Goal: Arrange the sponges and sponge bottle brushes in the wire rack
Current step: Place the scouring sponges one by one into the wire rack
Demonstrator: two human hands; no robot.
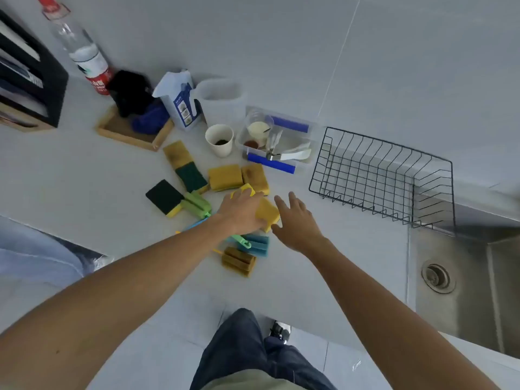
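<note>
Sponges lie loose on the counter. Your left hand lies over a yellow sponge, fingers draped, not clenched; your right hand spreads empty beside it. Wire rack sits empty by the sink, within reach.

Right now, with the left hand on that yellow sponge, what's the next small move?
Probably close the left hand on the yellow sponge and lift it toward the wire rack, which looks empty; the right hand is open beside it, holding nothing.
</note>
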